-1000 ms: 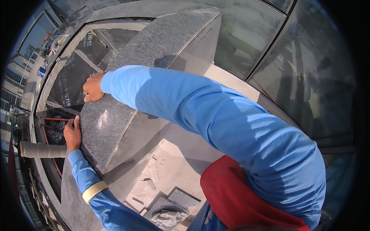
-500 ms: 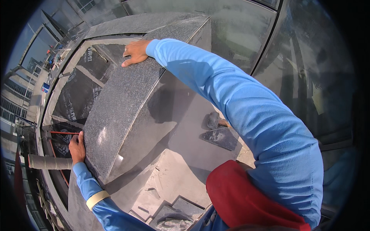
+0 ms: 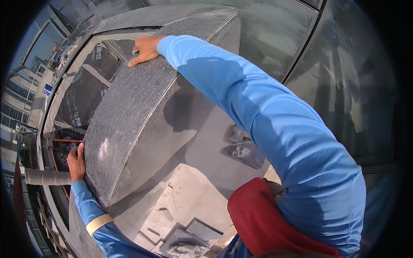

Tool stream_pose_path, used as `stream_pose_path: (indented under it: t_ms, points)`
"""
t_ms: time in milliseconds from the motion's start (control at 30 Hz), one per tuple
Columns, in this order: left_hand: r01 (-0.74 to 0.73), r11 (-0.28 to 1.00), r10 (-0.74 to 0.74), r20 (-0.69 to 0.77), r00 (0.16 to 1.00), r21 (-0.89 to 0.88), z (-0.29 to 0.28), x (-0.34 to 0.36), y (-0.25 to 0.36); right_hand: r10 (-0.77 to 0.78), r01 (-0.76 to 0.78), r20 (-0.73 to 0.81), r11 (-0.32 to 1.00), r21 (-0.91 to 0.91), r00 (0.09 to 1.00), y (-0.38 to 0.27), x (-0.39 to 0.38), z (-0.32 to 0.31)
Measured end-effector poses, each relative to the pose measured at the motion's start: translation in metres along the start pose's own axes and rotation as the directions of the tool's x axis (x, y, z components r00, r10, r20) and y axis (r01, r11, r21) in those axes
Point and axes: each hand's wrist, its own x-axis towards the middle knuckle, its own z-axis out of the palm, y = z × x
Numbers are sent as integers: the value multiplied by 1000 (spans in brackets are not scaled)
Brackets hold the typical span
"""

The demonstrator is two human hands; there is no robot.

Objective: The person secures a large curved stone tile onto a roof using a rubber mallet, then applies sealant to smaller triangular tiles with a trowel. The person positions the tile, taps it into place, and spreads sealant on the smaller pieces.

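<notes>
A large speckled grey stone slab (image 3: 124,103) lies tilted in front of me, its long near edge running from lower left to upper right. My right hand (image 3: 146,48) reaches across the slab and grips its far left edge, thumb lying along the top face. At the lower left, my left hand (image 3: 76,163) holds the slab's left edge, thumb pointing up against it and fingertips partly hidden. Beyond that edge is an open frame backed with dark printed sheeting (image 3: 77,103). A thin red rod (image 3: 66,140) ends close to my left hand.
A ribbed grey tube (image 3: 47,177) juts out beside my left wrist. To the right, a hammer-like tool (image 3: 238,133) and a dark flat piece (image 3: 244,154) rest on a grey surface. Stone offcuts (image 3: 202,230) lie below. Glass panels (image 3: 275,38) stand behind; a drop falls away at left.
Both hands and the slab have shifted slightly left, and the slab's left edge covers a little more of the dark sheeting. The whole view has also moved a bit.
</notes>
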Motion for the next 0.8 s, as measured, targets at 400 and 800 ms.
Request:
stream_pose_path:
  t_ms: [400,800]
  points:
    - [-15,999,17,-58,998,37,-1,-4,7,2,-3,-23,999,-35,1000,6,7,6]
    - [-37,997,41,-62,997,68,-3,-2,-4,-35,36,8,997,-63,999,14,9,5]
